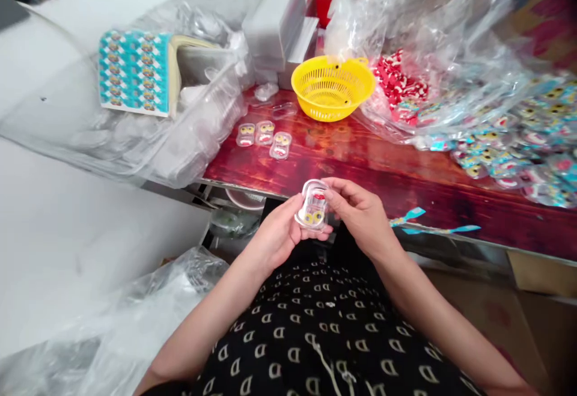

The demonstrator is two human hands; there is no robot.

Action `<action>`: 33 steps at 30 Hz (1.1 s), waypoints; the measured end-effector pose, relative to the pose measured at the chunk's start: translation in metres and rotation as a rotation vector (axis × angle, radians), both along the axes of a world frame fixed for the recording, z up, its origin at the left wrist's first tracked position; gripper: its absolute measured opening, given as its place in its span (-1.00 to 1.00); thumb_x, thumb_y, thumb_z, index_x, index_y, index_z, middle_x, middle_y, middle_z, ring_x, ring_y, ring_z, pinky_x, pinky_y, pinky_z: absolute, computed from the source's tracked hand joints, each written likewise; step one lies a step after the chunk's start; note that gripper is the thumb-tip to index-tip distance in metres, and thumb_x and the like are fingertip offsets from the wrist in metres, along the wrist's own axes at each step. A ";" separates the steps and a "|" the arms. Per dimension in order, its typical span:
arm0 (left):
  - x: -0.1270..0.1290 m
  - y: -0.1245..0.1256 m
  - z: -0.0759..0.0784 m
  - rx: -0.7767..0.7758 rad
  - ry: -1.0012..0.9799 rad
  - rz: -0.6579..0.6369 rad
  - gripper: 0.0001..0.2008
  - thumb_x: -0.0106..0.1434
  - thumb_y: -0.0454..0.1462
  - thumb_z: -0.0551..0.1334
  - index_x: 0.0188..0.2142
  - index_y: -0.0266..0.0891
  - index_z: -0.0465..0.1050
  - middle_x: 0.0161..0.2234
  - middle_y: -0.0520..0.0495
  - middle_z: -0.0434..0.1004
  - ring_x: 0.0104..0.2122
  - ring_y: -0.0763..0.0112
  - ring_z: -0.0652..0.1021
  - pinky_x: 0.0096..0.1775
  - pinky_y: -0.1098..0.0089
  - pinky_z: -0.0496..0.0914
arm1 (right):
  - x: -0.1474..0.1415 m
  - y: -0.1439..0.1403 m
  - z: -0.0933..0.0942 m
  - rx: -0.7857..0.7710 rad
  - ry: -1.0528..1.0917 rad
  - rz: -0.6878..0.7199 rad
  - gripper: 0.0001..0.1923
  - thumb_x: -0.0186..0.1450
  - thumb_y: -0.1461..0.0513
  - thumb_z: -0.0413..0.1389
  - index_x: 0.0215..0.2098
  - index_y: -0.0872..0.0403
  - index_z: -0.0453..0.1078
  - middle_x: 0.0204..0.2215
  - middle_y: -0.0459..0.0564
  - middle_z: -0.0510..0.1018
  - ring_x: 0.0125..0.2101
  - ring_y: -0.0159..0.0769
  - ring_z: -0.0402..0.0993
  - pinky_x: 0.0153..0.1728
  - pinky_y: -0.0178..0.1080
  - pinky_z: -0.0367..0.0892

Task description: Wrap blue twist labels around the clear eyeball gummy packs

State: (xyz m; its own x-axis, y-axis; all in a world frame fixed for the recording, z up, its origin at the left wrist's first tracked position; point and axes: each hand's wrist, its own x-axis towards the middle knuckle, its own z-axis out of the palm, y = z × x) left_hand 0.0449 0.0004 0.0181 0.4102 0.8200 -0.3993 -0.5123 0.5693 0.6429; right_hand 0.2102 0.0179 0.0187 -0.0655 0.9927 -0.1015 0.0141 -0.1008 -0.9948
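Between my two hands, just off the table's front edge, is a small clear plastic case (312, 208) with a red piece and yellow rings inside. My left hand (283, 228) supports it from the left and below, fingers under it. My right hand (356, 210) pinches its right side between thumb and fingers. On the table beyond lie three similar filled cases: one at the left (246, 134), one in the middle (265, 133), and one nearer me (280, 145).
A yellow basket (332, 92) stands at the table's back. Red and white pieces (401, 83) lie in clear plastic at right, beside many packed cases (514, 149). Printed blue sheets (135, 71) and clear plastic bags (180, 143) are at left. Blue strips (442, 229) lie by the front edge.
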 end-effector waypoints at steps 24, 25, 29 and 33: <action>0.011 -0.009 -0.003 0.036 0.174 0.112 -0.72 0.14 -0.21 0.46 -0.17 -0.30 0.62 -0.34 -0.07 0.68 -0.41 0.39 0.63 -0.39 0.44 0.51 | -0.006 -0.017 -0.012 -0.052 0.114 -0.121 -0.60 0.20 0.11 0.31 0.01 -0.03 0.53 -0.32 -0.11 0.62 -0.42 -0.40 0.49 -0.41 -0.31 0.49; 0.011 -0.009 -0.003 0.034 0.173 0.104 -0.71 0.14 -0.21 0.47 -0.17 -0.30 0.61 -0.34 -0.08 0.68 -0.40 0.38 0.64 -0.39 0.44 0.51 | -0.006 -0.018 -0.011 -0.065 0.133 -0.105 -0.65 0.19 0.11 0.32 -0.06 -0.02 0.56 -0.30 -0.09 0.64 -0.39 -0.39 0.50 -0.39 -0.30 0.49; 0.010 -0.011 -0.001 0.010 0.141 0.050 -0.72 0.15 -0.19 0.47 -0.21 -0.31 0.58 -0.34 -0.08 0.67 -0.39 0.39 0.64 -0.34 0.41 0.56 | -0.007 -0.021 -0.011 -0.039 0.154 -0.105 -0.76 0.21 0.11 0.31 -0.15 -0.03 0.57 -0.29 -0.08 0.66 -0.35 -0.35 0.53 -0.36 -0.27 0.51; 0.012 -0.013 -0.001 0.055 0.184 0.013 -0.75 0.14 -0.20 0.48 -0.29 -0.30 0.55 -0.40 -0.05 0.64 -0.42 0.41 0.64 -0.35 0.43 0.56 | -0.003 -0.031 -0.015 -0.014 0.180 -0.131 -0.70 0.24 0.11 0.28 -0.04 -0.09 0.55 -0.27 -0.11 0.65 -0.36 -0.35 0.53 -0.34 -0.26 0.51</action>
State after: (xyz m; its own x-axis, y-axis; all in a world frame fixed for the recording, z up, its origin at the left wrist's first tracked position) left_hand 0.0569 -0.0124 0.0171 0.3240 0.8472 -0.4212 -0.3905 0.5252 0.7561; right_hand 0.2070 -0.0135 0.0035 0.0460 0.9925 -0.1133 -0.1778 -0.1035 -0.9786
